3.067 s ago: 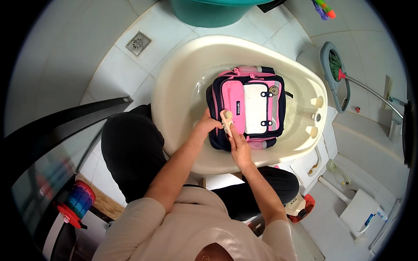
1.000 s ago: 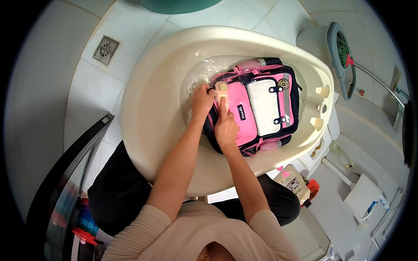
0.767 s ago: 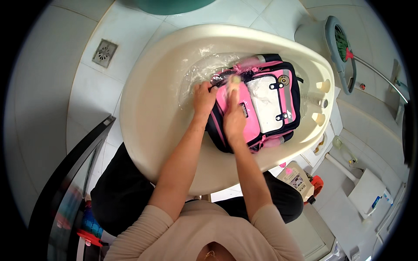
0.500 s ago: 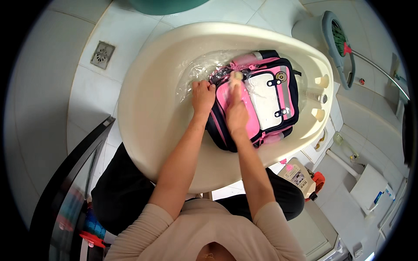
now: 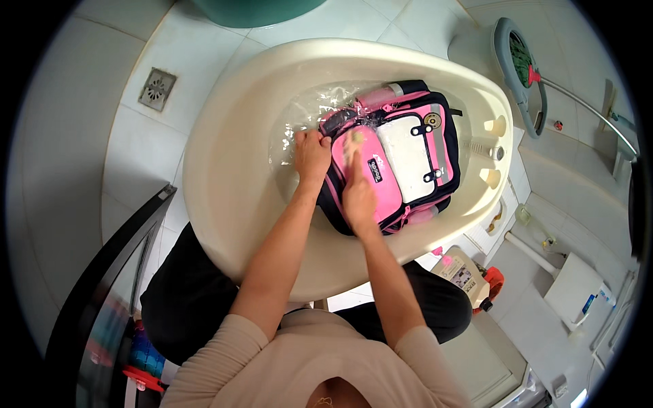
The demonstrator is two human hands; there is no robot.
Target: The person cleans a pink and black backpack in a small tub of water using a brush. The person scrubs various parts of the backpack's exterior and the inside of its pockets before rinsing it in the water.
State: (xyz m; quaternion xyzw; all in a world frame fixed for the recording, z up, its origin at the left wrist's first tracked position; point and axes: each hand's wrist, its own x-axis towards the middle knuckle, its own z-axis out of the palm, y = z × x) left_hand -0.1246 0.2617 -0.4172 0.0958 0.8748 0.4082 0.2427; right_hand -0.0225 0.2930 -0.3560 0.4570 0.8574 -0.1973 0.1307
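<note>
The cream tub [image 5: 238, 122] holds water [image 5: 303, 109] and a pink-and-navy backpack [image 5: 388, 194], front up, white flap [image 5: 405, 160] rightward; its long axis is unclear. The left hand [image 5: 312, 155] curls its fingers together at the left edge, tips hidden, pinch uncertain. The right hand [image 5: 359, 197] closes around a pale brush [image 5: 353, 145], blurred, partly covered, pointing toward the far side.

Open lane: left part of the tub [image 5: 228, 173], between its wall and the left hand [image 5: 313, 158]. Backpack [image 5: 411, 163] blocks the middle; right hand [image 5: 359, 198] and brush [image 5: 354, 144] over its pink panel. Narrow gap at right, backpack to moulded lugs [image 5: 490, 179]. Forearms [image 5: 274, 255] cross the near side.
</note>
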